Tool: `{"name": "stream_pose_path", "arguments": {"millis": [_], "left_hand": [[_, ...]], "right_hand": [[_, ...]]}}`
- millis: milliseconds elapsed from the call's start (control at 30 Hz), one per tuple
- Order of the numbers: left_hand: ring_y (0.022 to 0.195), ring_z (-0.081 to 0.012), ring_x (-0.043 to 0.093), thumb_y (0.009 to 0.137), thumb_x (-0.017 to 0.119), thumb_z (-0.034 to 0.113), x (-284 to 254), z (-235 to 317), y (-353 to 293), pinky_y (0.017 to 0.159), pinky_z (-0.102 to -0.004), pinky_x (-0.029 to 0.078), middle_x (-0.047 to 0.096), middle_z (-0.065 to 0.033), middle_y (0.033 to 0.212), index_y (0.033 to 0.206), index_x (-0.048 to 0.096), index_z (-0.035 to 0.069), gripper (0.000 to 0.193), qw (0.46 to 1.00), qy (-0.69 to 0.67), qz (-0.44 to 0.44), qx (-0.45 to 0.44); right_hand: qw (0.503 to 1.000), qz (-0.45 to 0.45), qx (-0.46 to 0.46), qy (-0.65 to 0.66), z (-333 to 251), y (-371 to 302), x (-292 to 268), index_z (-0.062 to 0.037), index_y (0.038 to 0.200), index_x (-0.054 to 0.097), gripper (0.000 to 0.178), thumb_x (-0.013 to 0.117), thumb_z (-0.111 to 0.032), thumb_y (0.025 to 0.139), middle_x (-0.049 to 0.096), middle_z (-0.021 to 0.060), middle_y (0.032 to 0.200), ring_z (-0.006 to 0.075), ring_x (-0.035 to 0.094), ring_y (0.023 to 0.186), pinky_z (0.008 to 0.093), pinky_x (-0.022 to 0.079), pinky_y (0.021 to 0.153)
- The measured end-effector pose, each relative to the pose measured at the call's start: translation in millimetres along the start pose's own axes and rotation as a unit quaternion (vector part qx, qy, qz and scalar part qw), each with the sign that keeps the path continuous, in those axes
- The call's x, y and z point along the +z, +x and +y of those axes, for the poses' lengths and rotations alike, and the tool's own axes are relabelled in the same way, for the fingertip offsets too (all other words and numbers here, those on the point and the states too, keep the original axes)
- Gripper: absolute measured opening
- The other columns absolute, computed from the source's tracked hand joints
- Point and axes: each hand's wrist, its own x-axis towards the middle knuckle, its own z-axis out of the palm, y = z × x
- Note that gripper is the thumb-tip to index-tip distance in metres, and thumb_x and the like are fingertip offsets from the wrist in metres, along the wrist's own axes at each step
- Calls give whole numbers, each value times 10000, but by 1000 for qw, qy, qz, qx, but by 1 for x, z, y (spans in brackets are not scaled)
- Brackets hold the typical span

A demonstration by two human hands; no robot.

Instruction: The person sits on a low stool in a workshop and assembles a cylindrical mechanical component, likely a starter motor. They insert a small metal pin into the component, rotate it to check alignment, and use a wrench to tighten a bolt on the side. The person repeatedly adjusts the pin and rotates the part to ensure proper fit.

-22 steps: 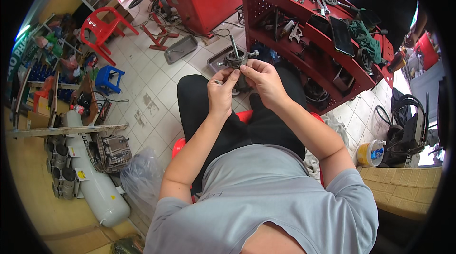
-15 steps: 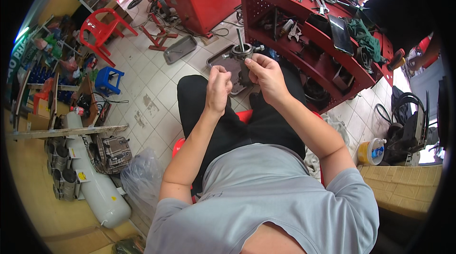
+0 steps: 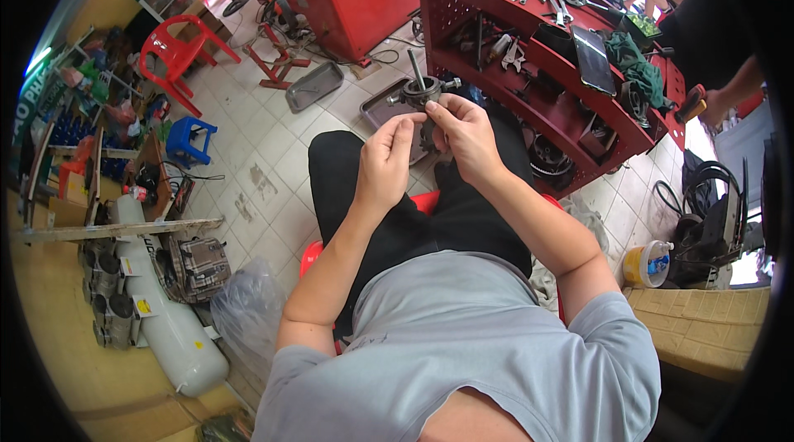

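I sit on a red stool (image 3: 313,255) and hold a grey metal gear part with a thin shaft (image 3: 419,92) above my knees. My right hand (image 3: 465,134) grips the part from the right and below. My left hand (image 3: 387,159) is beside it, with its fingertips pinching at the part's lower left edge. The shaft points up and away from me. Below the part, on the tiled floor, lies a flat grey metal tray (image 3: 378,107), partly hidden by my hands.
A red tool trolley (image 3: 529,99) with wrenches on top stands ahead right. Another person's hand (image 3: 710,103) holds a tool at far right. A second metal tray (image 3: 313,86), red plastic chair (image 3: 175,52), blue stool (image 3: 187,141), white gas cylinder (image 3: 169,328) and engine block (image 3: 194,267) lie left.
My hands have lifted the gear part slightly up and away from my lap, and the fingers have shifted around its rim. Another person's arm has come into view at the far right.
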Motion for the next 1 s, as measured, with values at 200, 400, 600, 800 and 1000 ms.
{"name": "stream_pose_path", "arguments": {"millis": [200,400,600,800,1000], "left_hand": [[631,-119,497,956,402,58,3,1,2,605,-246,429,567,-62,791,1230,520,-50,318,942,214,72,249],[667,-198,606,899,531,-3,8,8,-4,603,-287,481,630,-119,876,1129,531,-44,234,968,127,100,190],[635,-71,562,841,664,26,5,4,-3,583,-208,459,655,-57,782,988,599,-24,168,949,166,135,233],[701,-79,562,820,675,17,4,3,-4,623,-206,461,629,-42,821,1014,613,-39,211,967,123,118,190],[779,-83,571,841,643,-8,0,7,-4,705,-207,461,614,-36,884,1112,600,-55,279,980,18,41,192]], "right_hand": [[1000,23,-7,-7,-3,0,1,-64,799,585,199,639,-229,896,510,-40,622,43,459,492,194,306,445],[1000,6,-2,-4,-3,-3,1,-64,805,585,196,643,-229,893,511,-42,628,40,463,497,191,308,449],[1000,6,14,18,-5,-8,7,-35,775,566,210,621,-191,905,503,-26,597,36,435,459,200,302,415],[999,-2,21,31,-10,-13,10,-41,777,559,210,622,-195,906,504,-27,596,40,436,457,196,300,413],[999,-6,17,39,-13,-15,12,-49,768,557,217,624,-204,905,502,-28,593,39,435,459,194,300,414]]}}
